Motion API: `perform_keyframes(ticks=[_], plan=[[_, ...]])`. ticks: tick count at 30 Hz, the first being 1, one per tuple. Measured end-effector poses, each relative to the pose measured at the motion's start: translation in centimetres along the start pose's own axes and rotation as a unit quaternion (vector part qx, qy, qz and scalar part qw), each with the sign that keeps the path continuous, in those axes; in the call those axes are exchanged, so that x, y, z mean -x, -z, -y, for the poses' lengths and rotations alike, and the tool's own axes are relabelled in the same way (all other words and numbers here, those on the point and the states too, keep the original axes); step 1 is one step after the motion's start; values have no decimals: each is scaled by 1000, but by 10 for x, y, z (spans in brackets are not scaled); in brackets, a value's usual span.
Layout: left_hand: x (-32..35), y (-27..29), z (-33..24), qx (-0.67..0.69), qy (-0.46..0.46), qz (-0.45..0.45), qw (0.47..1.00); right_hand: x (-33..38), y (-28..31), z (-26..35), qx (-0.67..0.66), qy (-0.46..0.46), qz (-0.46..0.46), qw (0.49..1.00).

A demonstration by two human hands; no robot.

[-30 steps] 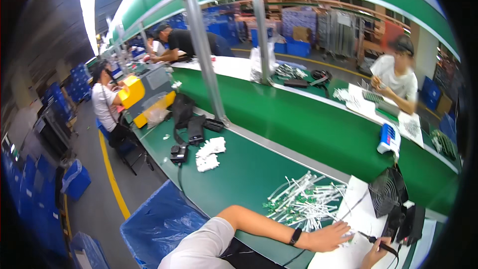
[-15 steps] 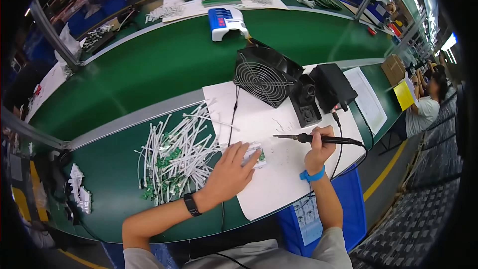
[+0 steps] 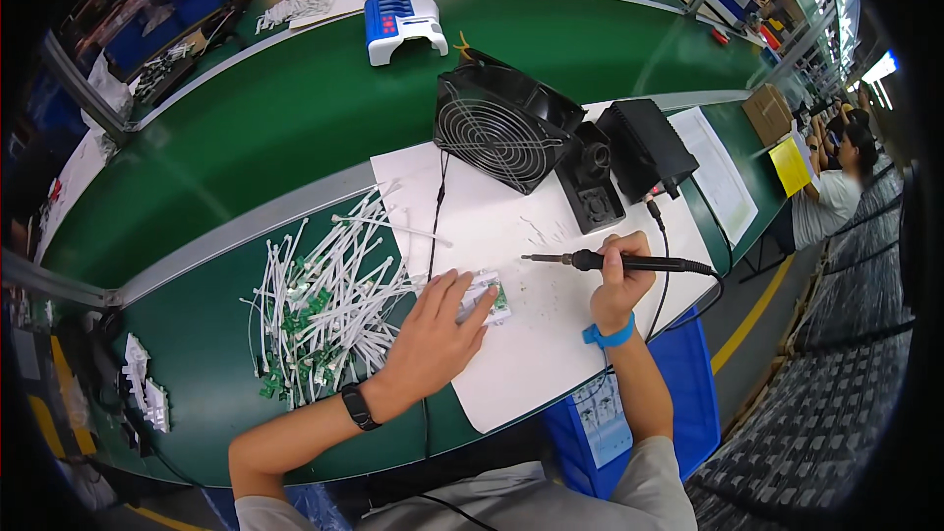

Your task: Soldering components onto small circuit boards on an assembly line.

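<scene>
My left hand [image 3: 438,334], with a black band at the wrist, rests palm down on a small white holder [image 3: 500,314] with a green circuit board [image 3: 501,296]. Its thumb and fingers press on the piece, covering part of it. In my right hand [image 3: 621,280], above a blue wrist strap, is a soldering iron [image 3: 590,261] held like a pen. The iron's tip points left and lies beyond and to the right of the board; I cannot tell how high it is. A tangled pile of white cables with small green boards [image 3: 329,310] lies left of my left hand.
Beyond the white sheet's [image 3: 531,374] middle stand a black fan [image 3: 501,133], an iron stand [image 3: 590,197] and a black power unit [image 3: 647,147]. A blue-and-white device [image 3: 405,29] sits on the green surface behind. White plastic parts [image 3: 147,383] lie far left. Another person's hands show across.
The view has turned, so the whole scene sits further left and higher. The blue-and-white device has slid left relative to the fan. My hands keep about the same place over the sheet.
</scene>
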State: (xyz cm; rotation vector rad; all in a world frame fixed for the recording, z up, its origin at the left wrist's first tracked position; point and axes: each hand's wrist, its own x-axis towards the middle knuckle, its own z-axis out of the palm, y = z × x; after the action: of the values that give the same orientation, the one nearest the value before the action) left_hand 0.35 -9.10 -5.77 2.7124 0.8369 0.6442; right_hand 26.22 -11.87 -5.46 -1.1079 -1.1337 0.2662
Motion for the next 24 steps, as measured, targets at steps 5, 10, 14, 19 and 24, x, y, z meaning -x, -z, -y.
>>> perform_keyframes(ticks=[5, 10, 14, 19, 24], plan=[[0, 1, 0, -7, -2, 0, 1000, 0, 0, -2, 7, -2, -4, 1000], [0, 1, -1, 6, -7, -11, 1000, 3, 2, 1, 32, -49, -2, 998], [0, 1, 0, 5, -1, -7, 1000, 1, 1, -3, 13, -9, 1, 1000], [0, 0, -1, 8, -4, -6, 1000, 1, 2, -2, 13, 7, 12, 1000], [-4, 6, 1, 25, -4, 9, 1000, 0, 2, 0, 1, -15, 2, 1000]])
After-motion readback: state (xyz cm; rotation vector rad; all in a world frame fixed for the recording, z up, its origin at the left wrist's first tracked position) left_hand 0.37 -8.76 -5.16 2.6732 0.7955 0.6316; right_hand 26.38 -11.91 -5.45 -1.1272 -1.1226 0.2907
